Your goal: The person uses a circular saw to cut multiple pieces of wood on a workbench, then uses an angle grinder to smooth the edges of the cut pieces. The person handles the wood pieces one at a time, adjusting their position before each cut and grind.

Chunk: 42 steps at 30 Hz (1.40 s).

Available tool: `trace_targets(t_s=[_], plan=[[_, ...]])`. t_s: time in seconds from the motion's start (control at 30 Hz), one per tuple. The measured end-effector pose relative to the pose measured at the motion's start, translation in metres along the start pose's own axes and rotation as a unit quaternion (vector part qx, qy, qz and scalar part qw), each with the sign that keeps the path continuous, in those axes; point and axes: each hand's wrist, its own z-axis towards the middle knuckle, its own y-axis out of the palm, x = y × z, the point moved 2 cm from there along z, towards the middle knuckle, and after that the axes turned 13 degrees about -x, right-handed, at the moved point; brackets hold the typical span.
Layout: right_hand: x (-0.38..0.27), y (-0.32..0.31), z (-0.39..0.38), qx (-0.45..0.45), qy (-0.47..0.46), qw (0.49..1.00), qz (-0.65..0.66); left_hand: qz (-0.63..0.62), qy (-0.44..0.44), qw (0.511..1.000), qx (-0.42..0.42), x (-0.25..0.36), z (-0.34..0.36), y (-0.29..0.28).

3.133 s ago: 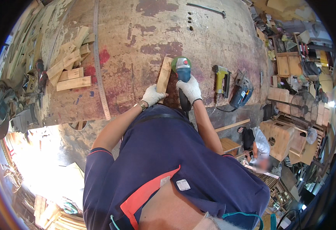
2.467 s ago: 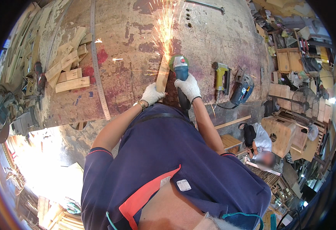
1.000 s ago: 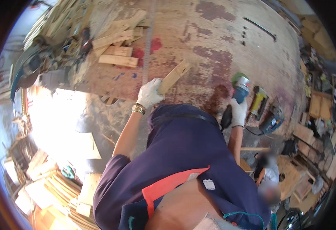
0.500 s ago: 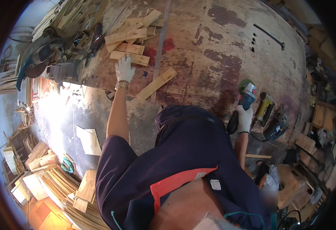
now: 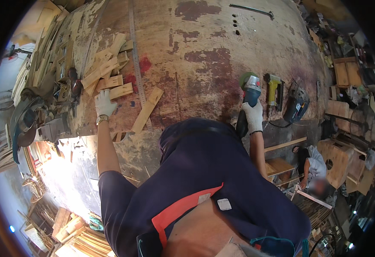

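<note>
My left hand (image 5: 105, 104), in a white glove, rests near the table's front edge. Its fingers lie spread at the left end of a short wooden board (image 5: 121, 90), the nearest in a loose pile of wood pieces (image 5: 106, 70). My right hand (image 5: 253, 118), also gloved, is wrapped around a blue angle grinder (image 5: 250, 94). The grinder's green disc (image 5: 244, 79) points away from me, low over the tabletop. Between the hands, a longer wooden strip (image 5: 148, 109) lies at a slant.
Right of the grinder are a yellow nail gun (image 5: 273, 92) and a dark power tool (image 5: 296, 103). A long metal ruler (image 5: 137, 64) crosses the worn table (image 5: 183, 81). A circular saw (image 5: 24, 124) stands at left. Another person (image 5: 313, 165) is at lower right.
The view has swung, so table and tools sit further left in the picture. My left hand is nearer the short board's left end. My right hand keeps its hold on the grinder.
</note>
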Motion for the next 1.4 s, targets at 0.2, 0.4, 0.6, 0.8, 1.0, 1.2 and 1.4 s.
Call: trace_targets(t_s=[0.2,0.4,0.6,0.8,1.0,1.2,1.4], plan=[[-0.012,0.0,-0.002,-0.023,0.004,1.0,0.011,0.017,-0.05,0.998,-0.022,0.006,-0.008,0.007],[-0.017,-0.001,-0.007,-0.031,0.019,0.999,0.0,-0.195,-0.078,0.972,-0.108,0.008,-0.031,-0.027],[-0.017,0.003,0.0,-0.036,0.011,0.999,-0.007,-0.548,0.076,0.828,0.089,0.077,-0.038,0.023],[-0.025,0.012,0.001,-0.064,-0.017,0.997,-0.029,-0.681,0.067,0.707,-0.177,0.281,-0.045,-0.003],[-0.021,0.013,0.011,-0.098,-0.028,0.994,-0.035,-0.806,0.078,0.518,-0.275,0.388,-0.034,0.057],[-0.034,0.026,0.011,-0.113,-0.004,0.99,-0.089,-0.734,0.076,0.556,-0.382,0.418,-0.035,0.065],[-0.055,0.036,0.009,-0.121,-0.014,0.987,-0.106,-0.653,0.051,0.694,-0.299,0.434,-0.034,0.059]])
